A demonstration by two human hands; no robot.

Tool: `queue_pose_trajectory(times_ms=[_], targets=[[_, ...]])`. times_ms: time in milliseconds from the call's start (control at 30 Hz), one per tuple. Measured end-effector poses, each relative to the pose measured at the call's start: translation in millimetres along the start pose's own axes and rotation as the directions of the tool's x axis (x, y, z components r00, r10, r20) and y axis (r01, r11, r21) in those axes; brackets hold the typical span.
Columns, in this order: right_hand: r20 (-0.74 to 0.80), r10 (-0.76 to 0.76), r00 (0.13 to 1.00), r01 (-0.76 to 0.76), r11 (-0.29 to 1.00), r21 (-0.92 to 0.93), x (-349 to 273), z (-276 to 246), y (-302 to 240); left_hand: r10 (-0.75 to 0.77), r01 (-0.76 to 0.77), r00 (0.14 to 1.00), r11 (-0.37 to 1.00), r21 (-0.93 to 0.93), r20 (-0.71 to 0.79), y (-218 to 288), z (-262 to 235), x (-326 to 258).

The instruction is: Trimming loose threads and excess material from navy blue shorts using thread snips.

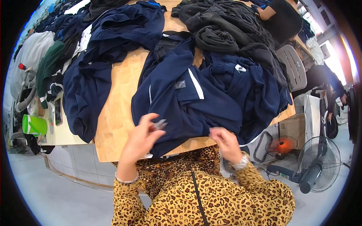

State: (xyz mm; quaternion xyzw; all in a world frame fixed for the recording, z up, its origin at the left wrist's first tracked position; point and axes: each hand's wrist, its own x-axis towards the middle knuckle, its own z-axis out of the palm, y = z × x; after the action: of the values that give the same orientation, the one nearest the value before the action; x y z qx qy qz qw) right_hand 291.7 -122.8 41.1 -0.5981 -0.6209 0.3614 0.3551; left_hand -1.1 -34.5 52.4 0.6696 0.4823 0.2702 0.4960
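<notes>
A navy garment (pixel 188 109) with white stripes and a small grey patch lies rumpled on the wooden table in front of me. My left hand (pixel 140 139) is over its near left part, fingers curled around a small grey pointed tool (pixel 160 124). That tool is blurred; it resembles thread snips. At the garment's near edge, my right hand (pixel 227 143) pinches the navy cloth between thumb and fingers. The cloth's front edge hangs toward my lap.
More navy garments (pixel 260 90) lie to the right, with others (pixel 88 94) to the left. Dark grey clothing (pixel 226 26) is heaped at the back. A standing fan (pixel 318 164) is at lower right, a green jug (pixel 34 124) at left. Other people sit at far right.
</notes>
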Motion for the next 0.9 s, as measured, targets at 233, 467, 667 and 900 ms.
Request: queue_pose_trajectory(times_ms=[233,467,667,900], targets=[[0.197,-0.194,0.961,0.257,0.893,-0.37,-11,-12,-15,-0.269,0.228,0.85,0.963,-0.145,-0.453,-77,-32,-67],[0.048,-0.412,0.91,0.368,0.747,-0.554,36,44,13,-0.36,0.327,0.84,0.933,-0.151,-0.407,-102,9,-80],[-0.411,-0.525,0.745,0.326,0.824,-0.462,57,25,15,-0.004,0.182,0.681,0.969,0.164,-0.732,-97,26,-76],[-0.538,-0.457,0.708,0.244,0.874,-0.42,56,17,37,0.596,0.032,0.302,0.774,0.633,-0.744,-98,0,-65]])
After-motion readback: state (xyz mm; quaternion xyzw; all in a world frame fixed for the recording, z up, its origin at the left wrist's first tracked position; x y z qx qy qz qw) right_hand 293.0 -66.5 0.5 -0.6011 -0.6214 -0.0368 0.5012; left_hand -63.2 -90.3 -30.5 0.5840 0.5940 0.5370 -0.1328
